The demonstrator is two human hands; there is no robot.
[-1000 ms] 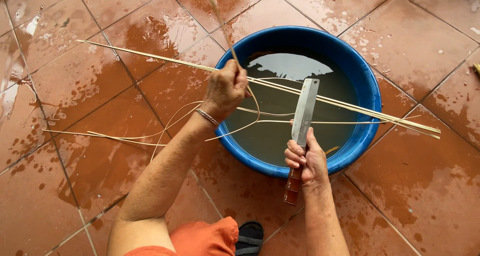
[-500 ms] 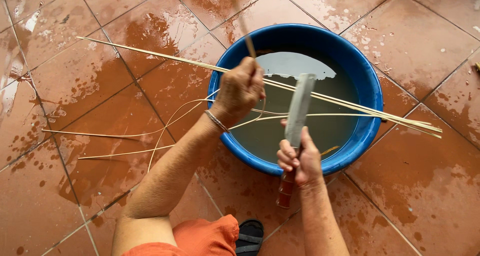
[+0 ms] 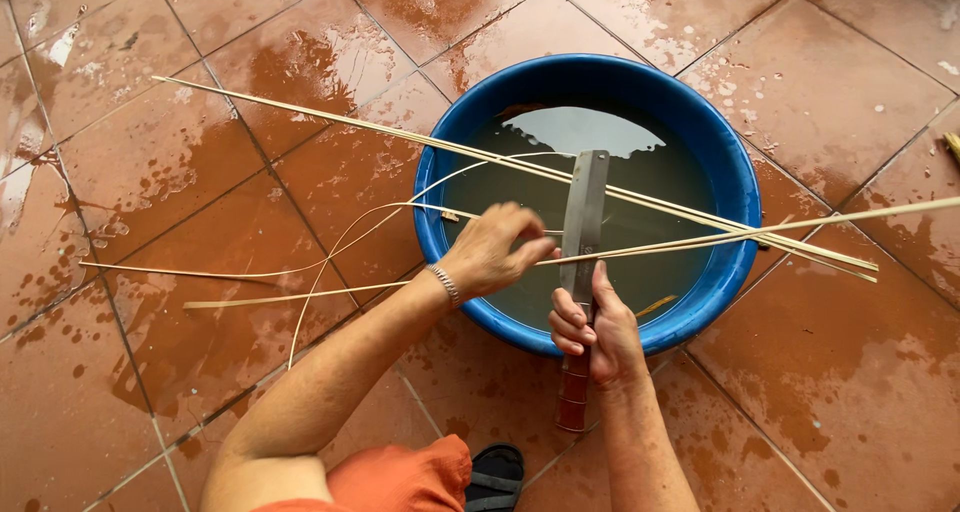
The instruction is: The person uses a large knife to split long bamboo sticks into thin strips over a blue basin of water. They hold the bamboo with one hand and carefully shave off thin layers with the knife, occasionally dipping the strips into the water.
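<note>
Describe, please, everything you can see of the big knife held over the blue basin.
The knife is a cleaver-like blade, long, flat and rectangular, of dull grey metal with a squared tip. Its handle looks like reddish-brown wood with ringed bands. The right hand grips it where blade meets handle, the handle's end pointing back toward the person. The blade points away, over the dark water of the blue basin. A thin pale strip meets the blade's edge, pinched by the left hand.

A home patio or yard: wet terracotta floor tiles (image 3: 150,172), a blue plastic basin (image 3: 740,187) of water, bamboo strips (image 3: 300,117).
</note>
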